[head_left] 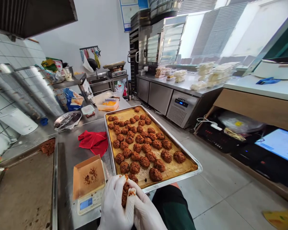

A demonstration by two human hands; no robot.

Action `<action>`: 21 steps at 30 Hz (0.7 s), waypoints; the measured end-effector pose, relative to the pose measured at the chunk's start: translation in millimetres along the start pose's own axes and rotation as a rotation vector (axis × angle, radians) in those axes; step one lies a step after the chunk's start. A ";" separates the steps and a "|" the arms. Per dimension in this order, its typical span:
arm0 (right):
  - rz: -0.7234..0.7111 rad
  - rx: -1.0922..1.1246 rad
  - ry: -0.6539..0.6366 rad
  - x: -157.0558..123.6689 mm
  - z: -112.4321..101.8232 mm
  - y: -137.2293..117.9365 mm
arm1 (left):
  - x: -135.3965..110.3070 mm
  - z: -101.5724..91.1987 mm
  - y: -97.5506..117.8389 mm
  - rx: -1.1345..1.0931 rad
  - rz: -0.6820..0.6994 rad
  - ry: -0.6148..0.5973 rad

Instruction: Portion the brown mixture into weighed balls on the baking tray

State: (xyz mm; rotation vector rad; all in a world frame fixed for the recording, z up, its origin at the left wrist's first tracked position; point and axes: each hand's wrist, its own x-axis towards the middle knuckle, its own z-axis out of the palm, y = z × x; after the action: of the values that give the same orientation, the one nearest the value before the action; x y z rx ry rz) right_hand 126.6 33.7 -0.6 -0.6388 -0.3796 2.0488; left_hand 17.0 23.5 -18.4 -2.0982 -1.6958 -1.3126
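Note:
My left hand [115, 203] and my right hand [146, 209], both in white gloves, are cupped together around a brown ball of mixture [125, 194] that looks like a meatball. Reddish bits stick to the glove fingertips. Just beyond them lies a baking tray [194, 171] lined with brown paper, bearing rows of similar balls [144, 162]. Left of my hands, a digital scale [86, 204] reads 0.0 and carries a cardboard box [80, 179] with crumbs inside. A second metal tray [21, 191] at far left holds a small heap of mixture [48, 147] in its back corner.
A red cloth [93, 142] lies between the trays. Behind it are a plastic-covered bowl [67, 120], a small lidded container [88, 110] and a plastic tub [108, 103] with orange contents. Across the aisle, stacked plastic boxes [216, 75] stand on a steel counter [156, 81].

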 end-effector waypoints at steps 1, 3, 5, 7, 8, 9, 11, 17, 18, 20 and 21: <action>0.020 -0.016 -0.009 -0.3 -0.9 2.4 | -1.4 -3.5 -2.5 0.023 0.028 0.013; 0.027 -0.033 -0.031 -0.3 -1.1 7.4 | -5.5 -9.1 -5.1 0.044 0.068 0.063; 0.034 -0.052 -0.061 0.1 1.5 13.0 | -8.8 -13.5 -6.1 0.042 0.061 0.104; 0.045 -0.060 -0.079 0.5 5.0 18.6 | -9.0 -17.9 -7.0 0.045 0.007 0.108; 0.056 -0.063 -0.083 0.5 6.3 20.9 | -8.1 -20.4 -7.6 0.049 -0.017 0.101; 0.077 -0.069 -0.083 0.3 7.0 22.7 | -6.8 -22.9 -8.1 0.055 -0.037 0.093; 0.137 -0.071 -0.072 -0.4 6.0 24.4 | -4.2 -27.4 -9.2 0.056 -0.054 0.085; 0.138 -0.102 -0.138 -1.2 0.3 11.9 | -5.4 -33.0 -10.5 -0.007 0.104 0.035; 0.118 -0.138 -0.125 -1.1 1.1 8.0 | -6.4 -33.5 -10.9 0.013 0.096 0.041; 0.049 -0.215 -0.062 -1.3 3.7 1.3 | -7.9 -34.8 -12.1 0.054 0.014 0.038; 0.003 -0.260 -0.030 -1.6 5.1 -0.9 | -8.4 -35.5 -12.7 0.058 -0.039 0.013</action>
State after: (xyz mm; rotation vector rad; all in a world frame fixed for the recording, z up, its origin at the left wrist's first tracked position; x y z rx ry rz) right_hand 124.9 32.7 4.4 -0.7642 -0.6703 2.0311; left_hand -12.3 1.0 -7.5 -2.0309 -1.7564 -1.2693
